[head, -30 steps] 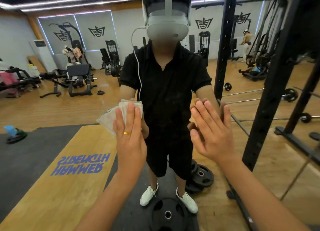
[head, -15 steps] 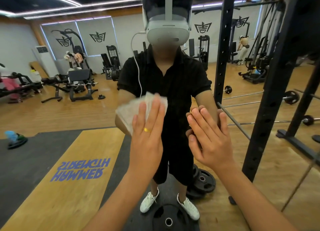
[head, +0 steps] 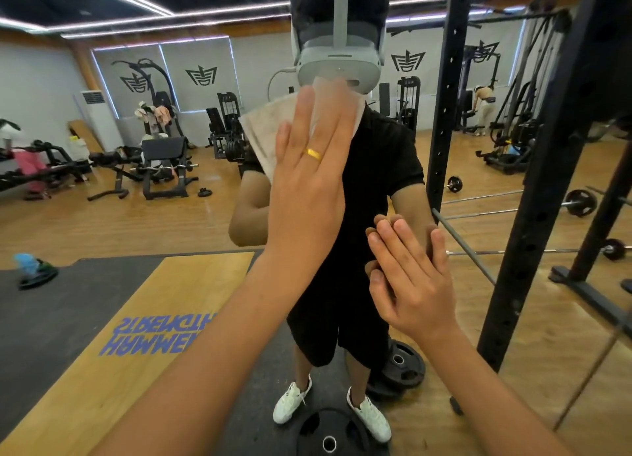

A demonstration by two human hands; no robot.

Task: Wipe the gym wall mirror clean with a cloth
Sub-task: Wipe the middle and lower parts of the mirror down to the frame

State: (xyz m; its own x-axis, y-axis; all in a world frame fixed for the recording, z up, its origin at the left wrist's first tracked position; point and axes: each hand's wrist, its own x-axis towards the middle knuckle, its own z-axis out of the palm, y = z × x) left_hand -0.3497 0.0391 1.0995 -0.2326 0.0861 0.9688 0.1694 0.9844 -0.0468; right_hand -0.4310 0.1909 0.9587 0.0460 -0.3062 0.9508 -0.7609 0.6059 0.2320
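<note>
**Flat hand, even pressure: wiping the mirror at head height**

The fingers (head: pixel 302 120) of the left hand (head: pixel 307 182) lie straight and close together. They press the cloth (head: pixel 263 130) flat against the mirror (head: pixel 102 236). They are not curled round it; the cloth is only trapped between the hand and the glass. A gold ring (head: pixel 314 154) sits on one finger. The cloth is pale, folded and a little grey. It shows above and to the left of the fingers, over the reflection of the person's headset and shoulder. Its upper edge is blurred, so I judge that a stroke is under way.

The right hand (head: pixel 410 284) is lower and to the right, well apart from the cloth. Its fingers are also straight, with narrow gaps, and hold nothing. The fingertips meet their own reflection, so this hand touches the glass directly.

To do this step well, the whole palm should stay behind the cloth, so that the pressure is even and not only at the fingertips. Each stroke should overlap the one beside it. Cloth should stay under the ring finger, because bare metal could mark the glass. The bare right hand will probably leave prints, so that place needs a pass with the cloth afterwards.

No edge or corner of the mirror is clear in this view. A thin slanted line at the lower right may be a joint. I cannot tell how much of the glass is already clean.
</note>
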